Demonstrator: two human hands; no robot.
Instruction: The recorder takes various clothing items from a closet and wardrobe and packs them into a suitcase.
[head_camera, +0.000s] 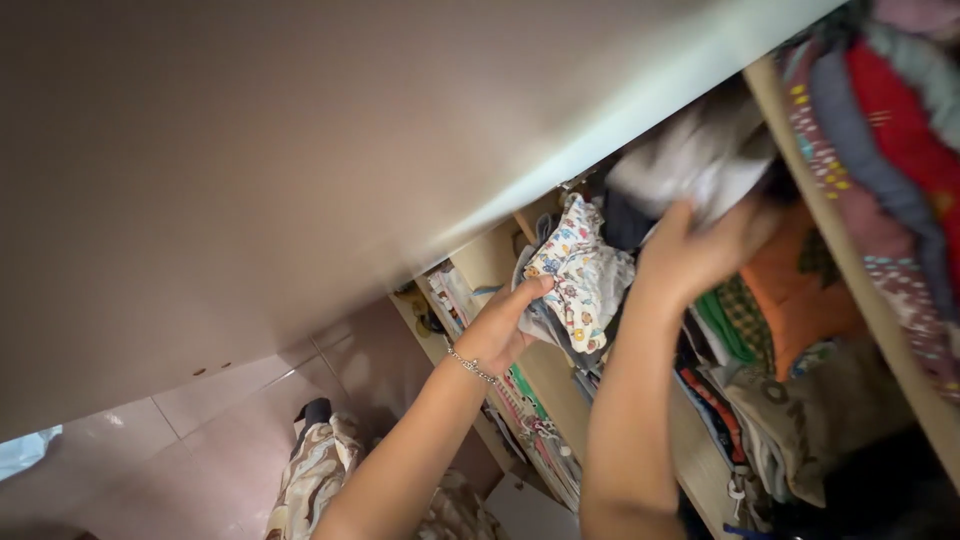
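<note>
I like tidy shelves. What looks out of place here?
A patterned cloth hangs loose over the shelf edge under the left hand; the right hand presses on crumpled pale clothes.

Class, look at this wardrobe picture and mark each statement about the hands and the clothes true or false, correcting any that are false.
1. The left hand grips a white patterned cloth. True.
2. The right hand rests on the floor. False: it reaches up to a pale grey garment on a shelf.
3. A bracelet is on the left wrist. True.
4. The shelves are bare. False: they hold folded clothes, including an orange garment.
5. The wardrobe door is closed over the clothes. False: it stands open.
</note>
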